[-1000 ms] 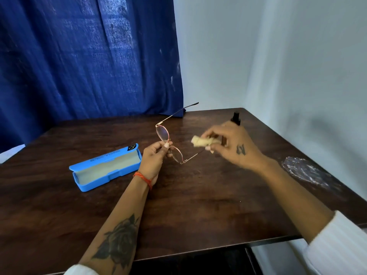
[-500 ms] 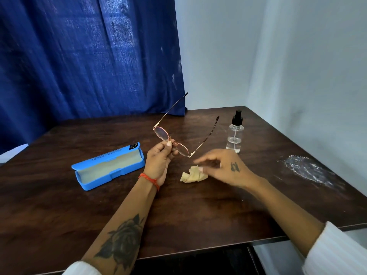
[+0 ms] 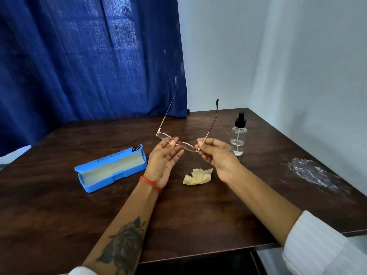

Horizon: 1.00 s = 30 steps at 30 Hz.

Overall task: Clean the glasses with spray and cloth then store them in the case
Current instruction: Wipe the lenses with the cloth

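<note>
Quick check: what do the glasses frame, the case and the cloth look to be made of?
Glasses: thin metal, rose-gold sheen, dark temple tips, clear lenses.
Case: likely hard moulded plastic, matte blue, with a pale, possibly felt lining.
Cloth: soft woven fabric, probably microfibre, cream, crumpled, zigzag-cut edges.

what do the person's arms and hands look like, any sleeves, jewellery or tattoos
Both arms are bare from wrist to near the elbow, with white ribbed sleeves pushed up. The left wrist carries a thin orange-red thread bracelet, and the left forearm bears a large dark rose tattoo. The left hand and right hand wear no rings that I can see; the nails look pale.
</note>
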Motion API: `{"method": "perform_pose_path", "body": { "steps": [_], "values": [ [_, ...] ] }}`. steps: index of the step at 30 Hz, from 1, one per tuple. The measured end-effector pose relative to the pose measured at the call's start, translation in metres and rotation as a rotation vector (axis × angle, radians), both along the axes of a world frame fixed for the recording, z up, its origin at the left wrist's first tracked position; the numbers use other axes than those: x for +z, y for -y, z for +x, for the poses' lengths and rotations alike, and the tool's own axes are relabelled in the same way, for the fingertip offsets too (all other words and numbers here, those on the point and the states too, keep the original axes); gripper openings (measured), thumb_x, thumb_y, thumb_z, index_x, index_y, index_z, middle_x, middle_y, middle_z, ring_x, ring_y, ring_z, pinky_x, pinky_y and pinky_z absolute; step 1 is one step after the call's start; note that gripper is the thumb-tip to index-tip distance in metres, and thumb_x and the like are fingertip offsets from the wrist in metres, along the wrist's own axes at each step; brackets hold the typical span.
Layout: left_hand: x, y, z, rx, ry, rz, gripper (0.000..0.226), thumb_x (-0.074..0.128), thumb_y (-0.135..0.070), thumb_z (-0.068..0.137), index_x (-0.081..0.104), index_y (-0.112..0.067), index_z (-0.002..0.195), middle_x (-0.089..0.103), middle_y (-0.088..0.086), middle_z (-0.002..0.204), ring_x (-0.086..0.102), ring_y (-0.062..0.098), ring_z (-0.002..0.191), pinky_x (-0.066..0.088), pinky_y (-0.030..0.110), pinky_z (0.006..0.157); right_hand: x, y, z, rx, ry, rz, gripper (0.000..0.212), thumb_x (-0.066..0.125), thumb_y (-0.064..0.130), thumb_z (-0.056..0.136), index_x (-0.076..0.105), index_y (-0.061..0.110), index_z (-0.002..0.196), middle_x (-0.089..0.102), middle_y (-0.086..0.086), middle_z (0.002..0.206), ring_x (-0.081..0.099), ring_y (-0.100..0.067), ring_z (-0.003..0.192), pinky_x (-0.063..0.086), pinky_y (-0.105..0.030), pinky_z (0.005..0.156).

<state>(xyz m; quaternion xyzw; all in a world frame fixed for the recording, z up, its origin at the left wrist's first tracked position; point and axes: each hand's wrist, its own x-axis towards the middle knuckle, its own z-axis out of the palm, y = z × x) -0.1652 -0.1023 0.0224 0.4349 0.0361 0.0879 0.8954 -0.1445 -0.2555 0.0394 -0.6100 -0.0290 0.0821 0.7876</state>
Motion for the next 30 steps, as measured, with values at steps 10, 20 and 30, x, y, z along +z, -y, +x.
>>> {"method": "perform_pose_path", "body": {
  "steps": [10, 20, 30],
  "values": [
    [0.003, -0.011, 0.0, 0.195, -0.023, 0.187, 0.018, 0.046, -0.016, 0.094, 0.064, -0.014, 0.095, 0.066, 0.003, 0.1, 0.064, 0.013, 0.093, 0.053, 0.028, 0.084, -0.004, 0.024, 0.013, -0.243, 0.557, -0.424, 0.015, 0.072, 0.013, 0.079, 0.06, 0.017, 0.087, 0.071, 0.0, 0.077, 0.066, -0.008, 0.066, 0.054, -0.021, 0.061],
    [0.011, -0.014, -0.008, 0.254, 0.183, 0.62, 0.027, 0.057, -0.005, 0.086, 0.062, -0.013, 0.111, 0.066, -0.003, 0.103, 0.064, 0.006, 0.093, 0.052, 0.014, 0.076, -0.011, 0.049, 0.023, -0.259, 1.339, -1.007, 0.012, 0.073, 0.004, 0.072, 0.074, 0.014, 0.078, 0.069, -0.003, 0.065, 0.06, -0.017, 0.057, 0.041, -0.018, 0.053],
    [0.006, -0.04, -0.005, 0.401, 0.533, 1.674, 0.024, 0.064, 0.001, 0.08, 0.073, -0.015, 0.095, 0.052, -0.006, 0.072, 0.05, 0.002, 0.067, 0.039, 0.01, 0.065, 0.005, 0.054, 0.032, 0.043, 0.916, -0.86, 0.013, 0.074, 0.012, 0.077, 0.075, 0.016, 0.089, 0.072, 0.002, 0.082, 0.059, 0.002, 0.068, 0.044, -0.012, 0.064]
  ]
}}
